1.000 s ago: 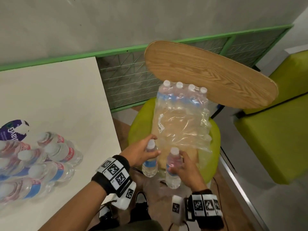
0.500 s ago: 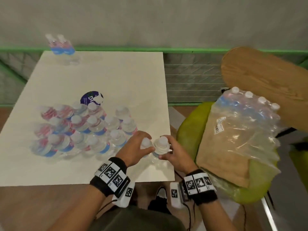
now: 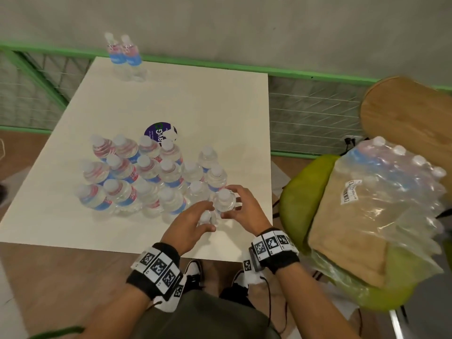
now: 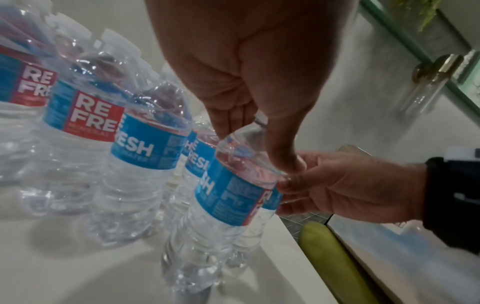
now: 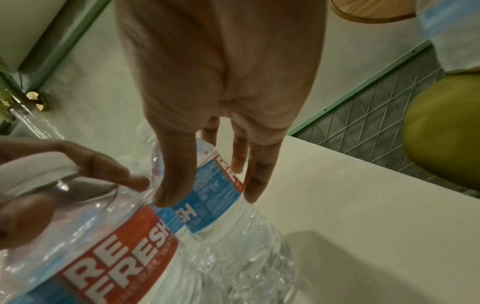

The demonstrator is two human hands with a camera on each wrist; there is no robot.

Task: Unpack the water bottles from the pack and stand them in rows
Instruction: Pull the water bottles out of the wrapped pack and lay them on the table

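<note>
On the white table (image 3: 171,94), my left hand (image 3: 210,216) grips a clear water bottle (image 3: 205,216) by the neck. In the left wrist view my left hand (image 4: 257,146) has fingers and thumb curled round that blue-labelled bottle (image 4: 228,197), which leans slightly with its base down at the tabletop. My right hand (image 3: 228,203) holds a second bottle (image 3: 223,195) just behind it, thumb and fingers (image 5: 254,191) round its shoulder (image 5: 215,205). Both bottles sit at the near right end of the standing bottle cluster (image 3: 146,172). The opened plastic pack (image 3: 391,192) lies on the green chair.
Two more bottles (image 3: 124,55) stand at the table's far edge. A purple round sticker (image 3: 156,130) lies behind the cluster. The green chair (image 3: 300,192) with its wooden backrest (image 3: 411,113) stands right of the table. A green mesh railing (image 3: 305,113) runs behind.
Both hands have carried their bottles from the pack on the chair leftward to the table's near right corner and lowered them beside the cluster.
</note>
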